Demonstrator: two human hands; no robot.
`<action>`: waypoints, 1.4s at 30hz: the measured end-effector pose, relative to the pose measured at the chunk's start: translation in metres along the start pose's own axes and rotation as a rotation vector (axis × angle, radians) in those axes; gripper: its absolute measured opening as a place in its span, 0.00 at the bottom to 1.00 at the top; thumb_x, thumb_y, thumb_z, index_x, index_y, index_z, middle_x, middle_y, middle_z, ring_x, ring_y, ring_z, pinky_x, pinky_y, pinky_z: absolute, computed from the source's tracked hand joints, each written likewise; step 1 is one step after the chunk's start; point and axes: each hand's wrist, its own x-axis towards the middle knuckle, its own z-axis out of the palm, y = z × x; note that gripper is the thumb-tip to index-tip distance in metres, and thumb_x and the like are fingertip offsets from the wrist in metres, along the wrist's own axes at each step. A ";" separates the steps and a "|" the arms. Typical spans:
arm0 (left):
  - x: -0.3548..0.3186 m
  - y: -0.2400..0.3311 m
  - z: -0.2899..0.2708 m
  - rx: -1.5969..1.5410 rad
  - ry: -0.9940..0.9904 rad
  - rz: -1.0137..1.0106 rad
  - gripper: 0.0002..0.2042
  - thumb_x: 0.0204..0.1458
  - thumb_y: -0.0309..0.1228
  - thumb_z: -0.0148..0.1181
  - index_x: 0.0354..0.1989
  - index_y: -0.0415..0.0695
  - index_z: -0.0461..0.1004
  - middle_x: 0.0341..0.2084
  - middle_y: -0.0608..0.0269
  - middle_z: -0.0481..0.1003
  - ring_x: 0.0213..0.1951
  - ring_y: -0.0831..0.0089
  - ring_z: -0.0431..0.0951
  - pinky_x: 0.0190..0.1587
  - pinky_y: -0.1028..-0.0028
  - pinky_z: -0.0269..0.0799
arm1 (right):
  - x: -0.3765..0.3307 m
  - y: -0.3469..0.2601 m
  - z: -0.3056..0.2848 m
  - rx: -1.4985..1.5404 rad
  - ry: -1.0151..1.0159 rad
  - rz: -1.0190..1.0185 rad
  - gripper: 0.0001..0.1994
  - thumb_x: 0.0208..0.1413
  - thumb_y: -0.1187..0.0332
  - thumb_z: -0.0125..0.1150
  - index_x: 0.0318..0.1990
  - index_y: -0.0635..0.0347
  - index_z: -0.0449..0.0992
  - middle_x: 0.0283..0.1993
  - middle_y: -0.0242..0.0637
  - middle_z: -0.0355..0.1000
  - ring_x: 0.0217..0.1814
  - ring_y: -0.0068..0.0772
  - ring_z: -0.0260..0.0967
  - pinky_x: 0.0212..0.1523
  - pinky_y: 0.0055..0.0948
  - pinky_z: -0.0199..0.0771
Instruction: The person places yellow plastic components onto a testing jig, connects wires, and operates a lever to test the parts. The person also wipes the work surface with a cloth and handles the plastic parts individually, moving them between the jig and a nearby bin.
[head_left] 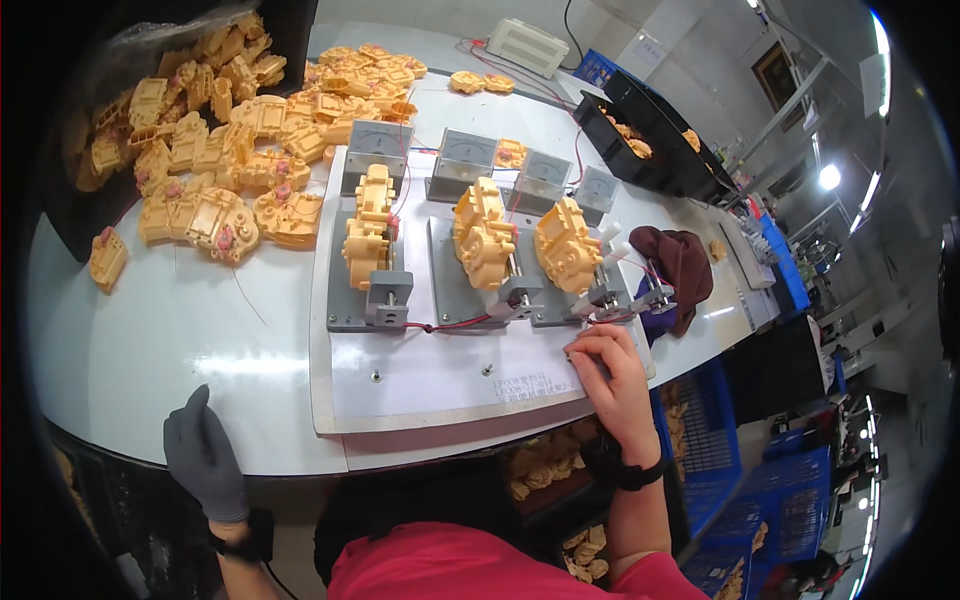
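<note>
My left hand (205,455), in a dark grey glove, rests at the table's front edge, fingers curled together and nothing showing in them. My bare right hand (617,388) lies over the front right of a white board (430,395), thumb and fingers drawn together; anything between the fingertips is hidden. Just beyond it stands the right-hand test fixture (610,300), bearing a yellow plastic gearbox housing (567,245). A middle housing (484,235) and a left housing (369,230) sit on similar grey fixtures. Behind them stand several analog meters (465,160).
Many yellow housings (225,220) with thin wires are heaped at the left and back. A dark cloth (680,270) lies right of the board. Black bins (655,140) stand at the back right, near a pale power box (527,47). Blue crates (700,430) are below right.
</note>
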 end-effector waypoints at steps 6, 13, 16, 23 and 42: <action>0.000 -0.001 0.000 -0.038 0.023 0.029 0.13 0.58 0.17 0.52 0.49 0.37 0.79 0.27 0.57 0.71 0.29 0.63 0.69 0.35 0.66 0.66 | -0.002 0.000 0.001 -0.001 0.002 0.032 0.04 0.59 0.77 0.62 0.41 0.65 0.80 0.48 0.41 0.71 0.51 0.38 0.72 0.53 0.31 0.72; 0.011 0.012 -0.009 0.120 -0.106 -0.002 0.13 0.56 0.23 0.59 0.50 0.43 0.79 0.34 0.55 0.74 0.36 0.58 0.76 0.40 0.63 0.72 | -0.002 -0.001 0.002 -0.040 0.024 -0.024 0.04 0.59 0.77 0.61 0.40 0.65 0.78 0.46 0.42 0.72 0.50 0.41 0.71 0.53 0.34 0.70; 0.031 0.018 -0.028 0.145 -0.437 -0.111 0.17 0.54 0.31 0.64 0.53 0.47 0.77 0.40 0.56 0.74 0.37 0.61 0.77 0.44 0.67 0.75 | -0.003 -0.002 0.002 -0.045 0.024 -0.029 0.04 0.59 0.76 0.61 0.40 0.65 0.78 0.46 0.42 0.72 0.51 0.43 0.71 0.54 0.35 0.70; 0.175 0.010 -0.001 0.348 -0.620 0.182 0.33 0.51 0.41 0.69 0.67 0.51 0.65 0.58 0.52 0.71 0.59 0.53 0.71 0.60 0.60 0.70 | -0.004 0.001 0.002 -0.002 0.036 -0.068 0.04 0.61 0.76 0.59 0.41 0.66 0.77 0.47 0.42 0.71 0.51 0.43 0.70 0.55 0.34 0.69; 0.166 0.001 0.002 -0.405 -0.629 -0.241 0.33 0.48 0.33 0.68 0.65 0.45 0.65 0.55 0.58 0.72 0.55 0.64 0.76 0.56 0.68 0.74 | -0.006 0.005 0.001 0.119 0.061 -0.071 0.03 0.60 0.78 0.58 0.41 0.66 0.76 0.45 0.42 0.69 0.48 0.43 0.71 0.52 0.34 0.71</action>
